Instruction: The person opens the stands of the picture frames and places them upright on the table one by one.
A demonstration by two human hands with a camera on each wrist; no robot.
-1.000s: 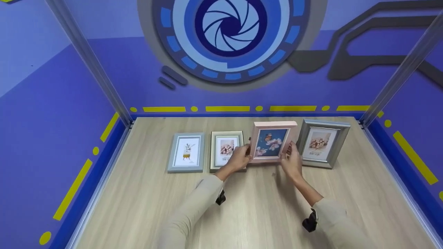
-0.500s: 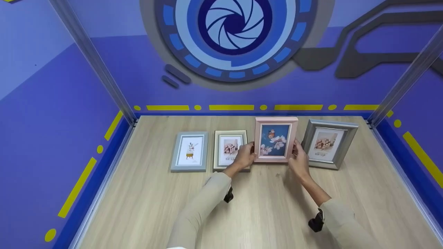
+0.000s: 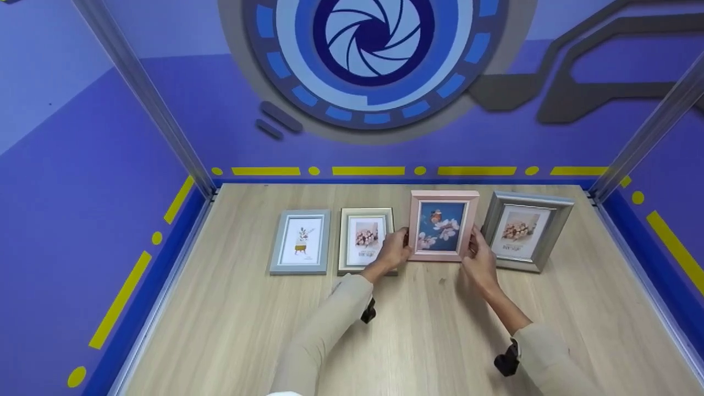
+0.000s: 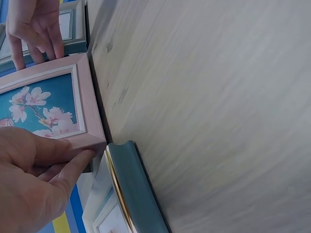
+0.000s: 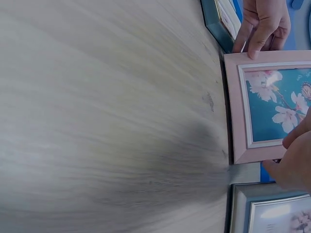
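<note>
A pink photo frame (image 3: 443, 226) with a blossom picture stands upright, its lower edge at the tabletop. My left hand (image 3: 394, 250) grips its left edge near the lower corner, with the thumb over the front in the left wrist view. On the opposite edge, my right hand (image 3: 480, 262) holds the frame low down, fingers partly hidden behind it. Just right of that hand stands a grey-silver photo frame (image 3: 517, 234), turned slightly inward. A champagne-coloured photo frame (image 3: 366, 239) is to the left, partly covered by my left hand. Farthest left is a light blue-grey photo frame (image 3: 300, 242).
All the frames form a row toward the back of the wood-grain table (image 3: 418, 341). Behind it rises a blue-purple wall (image 3: 181, 110) with yellow markings, and side panels flank the table. Black wrist cameras (image 3: 506, 358) hang at both sleeves.
The pink frame, earlier turned to one side and tilted, now faces forward more squarely and has moved slightly right. Both hands have kept hold of its sides. The head view has shifted a little.
</note>
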